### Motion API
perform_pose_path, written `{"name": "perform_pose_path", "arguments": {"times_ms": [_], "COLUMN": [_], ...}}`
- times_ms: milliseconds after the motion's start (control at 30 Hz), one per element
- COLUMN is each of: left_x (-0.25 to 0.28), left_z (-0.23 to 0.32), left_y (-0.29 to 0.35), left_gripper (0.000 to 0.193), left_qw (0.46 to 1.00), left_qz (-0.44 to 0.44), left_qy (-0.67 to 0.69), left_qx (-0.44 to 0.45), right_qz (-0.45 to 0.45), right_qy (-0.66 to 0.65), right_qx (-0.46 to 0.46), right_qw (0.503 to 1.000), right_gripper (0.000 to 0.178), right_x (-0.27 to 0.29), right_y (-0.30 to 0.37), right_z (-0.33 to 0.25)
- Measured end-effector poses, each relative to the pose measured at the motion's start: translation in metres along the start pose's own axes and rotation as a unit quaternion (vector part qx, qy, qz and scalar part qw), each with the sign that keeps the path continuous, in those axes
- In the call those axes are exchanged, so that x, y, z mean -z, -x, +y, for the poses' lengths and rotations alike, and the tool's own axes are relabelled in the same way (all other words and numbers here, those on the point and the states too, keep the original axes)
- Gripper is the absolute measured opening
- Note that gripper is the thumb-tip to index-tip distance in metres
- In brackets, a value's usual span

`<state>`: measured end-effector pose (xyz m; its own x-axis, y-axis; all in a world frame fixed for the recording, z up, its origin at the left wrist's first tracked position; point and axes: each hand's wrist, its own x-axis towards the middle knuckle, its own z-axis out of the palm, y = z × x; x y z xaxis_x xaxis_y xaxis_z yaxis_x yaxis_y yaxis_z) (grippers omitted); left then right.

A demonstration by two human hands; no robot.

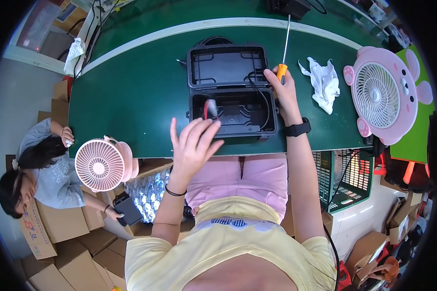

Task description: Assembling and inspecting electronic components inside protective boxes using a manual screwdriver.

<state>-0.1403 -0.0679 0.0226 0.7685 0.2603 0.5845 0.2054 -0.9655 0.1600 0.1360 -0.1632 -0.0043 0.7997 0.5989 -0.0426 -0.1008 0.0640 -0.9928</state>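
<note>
A dark grey plastic box (pixel 250 133) rests on the green table, its hinged lid (pixel 228 68) tipped back toward the far side. Inside the box, a red wire with a whitish end (pixel 210 107) sticks up, blurred, close to my left fingertips. My left hand (pixel 192 145) hovers over the near left edge of the box, fingers spread. At the box's right side, my right hand (pixel 287 97) grips a screwdriver (pixel 281 72) by its yellow and black handle, with the shaft pointing away from me. A thin black cable (pixel 267 99) curves along the box's inner right side.
Crumpled white cloth or paper (pixel 323 85) lies right of the screwdriver. A pink animal-shaped fan (pixel 395 97) stands far right; a smaller pink fan (pixel 102 165) is at the left table edge. At left, another person (pixel 58 169) holds a dark object among cardboard boxes (pixel 63 220).
</note>
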Motion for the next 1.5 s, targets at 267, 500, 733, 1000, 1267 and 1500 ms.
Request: {"name": "perform_pose_path", "arguments": {"times_ms": [267,500,733,1000,1267,1500], "left_x": [0.005,0.017,0.02,0.023,0.02,0.014], "left_z": [-0.008,0.017,0.043,0.04,0.034,0.041], "left_y": [0.002,-0.006,-0.009,-0.018,-0.034,-0.042], "left_gripper": [0.048,0.069,0.07,0.062,0.054,0.057], "left_qw": [0.994,0.993,0.996,0.984,0.983,0.986], "left_qz": [-0.02,-0.107,-0.08,-0.128,-0.169,-0.162], "left_qy": [0.1,0.04,-0.036,-0.049,0.074,0.037], "left_qx": [-0.038,0.015,0.026,0.113,0.022,0.026], "right_qz": [-0.015,-0.048,-0.034,-0.029,-0.031,-0.037], "right_qy": [-0.095,-0.112,-0.103,-0.087,-0.09,-0.1], "right_qx": [0.062,0.13,0.12,0.129,0.142,0.145], "right_qw": [0.993,0.984,0.987,0.987,0.985,0.984], "right_gripper": [0.045,0.053,0.055,0.055,0.052,0.051], "right_x": [0.001,0.012,0.01,0.008,0.008,0.007], "right_y": [0.005,0.008,0.008,0.007,0.007,0.008], "right_z": [-0.006,0.0,-0.001,-0.005,-0.004,-0.003]}}
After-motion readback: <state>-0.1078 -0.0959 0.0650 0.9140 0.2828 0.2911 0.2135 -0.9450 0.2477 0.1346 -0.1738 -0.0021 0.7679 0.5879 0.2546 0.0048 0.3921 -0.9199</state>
